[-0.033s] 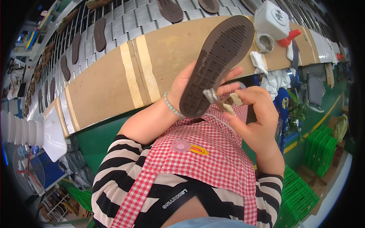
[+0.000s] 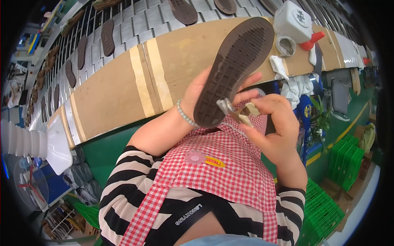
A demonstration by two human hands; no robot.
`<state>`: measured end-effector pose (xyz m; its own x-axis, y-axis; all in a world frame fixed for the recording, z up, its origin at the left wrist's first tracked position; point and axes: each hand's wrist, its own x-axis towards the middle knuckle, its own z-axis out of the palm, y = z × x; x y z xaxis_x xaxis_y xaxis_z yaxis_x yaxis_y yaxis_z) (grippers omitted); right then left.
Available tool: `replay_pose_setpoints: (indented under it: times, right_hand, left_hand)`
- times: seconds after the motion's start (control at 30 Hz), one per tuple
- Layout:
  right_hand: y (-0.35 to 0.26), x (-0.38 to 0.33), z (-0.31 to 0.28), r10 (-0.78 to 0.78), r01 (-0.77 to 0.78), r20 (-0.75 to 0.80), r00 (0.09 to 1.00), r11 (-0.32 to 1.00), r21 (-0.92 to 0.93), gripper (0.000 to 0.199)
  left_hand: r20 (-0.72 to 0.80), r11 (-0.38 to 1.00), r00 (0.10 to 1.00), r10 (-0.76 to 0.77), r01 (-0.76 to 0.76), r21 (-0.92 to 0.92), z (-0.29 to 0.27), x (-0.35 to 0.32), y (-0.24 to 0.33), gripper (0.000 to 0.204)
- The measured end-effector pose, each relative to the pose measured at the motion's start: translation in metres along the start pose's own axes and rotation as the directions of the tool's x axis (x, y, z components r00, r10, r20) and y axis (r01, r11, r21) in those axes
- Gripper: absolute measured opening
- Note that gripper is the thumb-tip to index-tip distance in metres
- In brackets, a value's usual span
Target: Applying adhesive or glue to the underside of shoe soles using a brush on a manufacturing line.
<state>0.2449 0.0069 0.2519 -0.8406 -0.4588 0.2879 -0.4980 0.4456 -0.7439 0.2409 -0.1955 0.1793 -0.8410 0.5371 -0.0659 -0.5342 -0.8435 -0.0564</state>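
A dark brown shoe sole (image 2: 234, 67) with a ribbed, gridded inner face is held tilted above my lap. My left hand (image 2: 193, 97) supports it from beneath, with the fingers coming out past its right edge. Thumb and fingers of my right hand (image 2: 279, 121) pinch a small brush (image 2: 225, 106) whose grip has pale cream pieces around it. Its greyish-white tip lies over the heel end of the sole, near the right rim. Whether the tip touches the surface I cannot tell.
A cardboard-covered ledge (image 2: 111, 90) runs before me. Beyond it a slatted metal conveyor (image 2: 139, 20) carries several soles. At the right stand a white bottle (image 2: 292, 20), a small cup (image 2: 286, 46) and a red-handled object (image 2: 312, 40). Green crates (image 2: 322, 211) stand lower right.
The brush in my right hand has shifted slightly down and left over the heel, and its grip has turned a little. My left hand and the sole look unmoved.
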Motion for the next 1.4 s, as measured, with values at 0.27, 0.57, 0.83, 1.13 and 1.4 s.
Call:
replay_pose_setpoints:
  times: [0.27, 0.57, 0.83, 1.13, 1.4]
  right_hand:
    - [0.009, 0.006, -0.001, -0.03, 0.02, -0.098, 0.995, 0.995, -0.102, 0.044]
    - [0.017, 0.014, -0.014, -0.038, 0.004, -0.163, 0.986, 0.979, -0.206, 0.043]
    - [0.03, 0.022, -0.026, -0.059, -0.013, -0.256, 0.965, 0.962, -0.273, 0.042]
    - [0.053, 0.04, -0.054, -0.086, -0.024, -0.24, 0.967, 0.906, -0.422, 0.039]
    - [0.125, 0.058, -0.084, 0.062, -0.309, -0.423, 0.904, 0.778, -0.547, 0.035]
  left_hand:
    - [-0.002, 0.999, 1.0, 0.031, -0.031, 0.034, -0.002, -0.002, -0.006, 0.057]
    - [-0.042, 0.99, 0.998, 0.055, -0.049, 0.13, 0.005, -0.003, -0.01, 0.054]
    - [-0.159, 0.998, 0.986, 0.042, -0.033, 0.055, 0.007, -0.001, -0.01, 0.051]
    - [-0.009, 0.994, 0.998, -0.06, 0.061, 0.088, -0.012, -0.004, -0.003, 0.054]
    - [0.083, 0.839, 0.869, 0.487, -0.493, 0.231, -0.022, 0.03, 0.061, 0.052]
